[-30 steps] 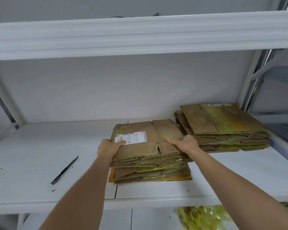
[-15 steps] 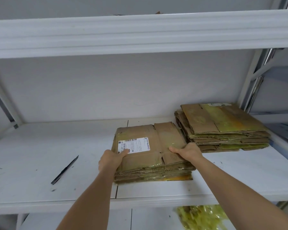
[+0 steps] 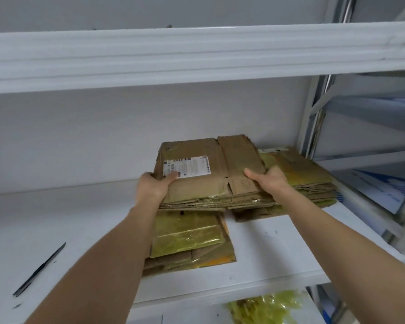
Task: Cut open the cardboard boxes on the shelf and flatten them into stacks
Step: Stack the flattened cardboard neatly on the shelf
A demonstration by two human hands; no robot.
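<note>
Two bare forearms, sleeveless, hands (image 3: 153, 185) ungloved, no jewellery

A storeroom or warehouse corner — white metal racking with a deep shelf (image 3: 278, 249) under an upper shelf beam (image 3: 197, 54), flattened cardboard boxes (image 3: 189, 239) stacked on the shelf, a blade (image 3: 39, 270) left of them, and yellow plastic wrap (image 3: 262, 307) below the shelf.
</note>
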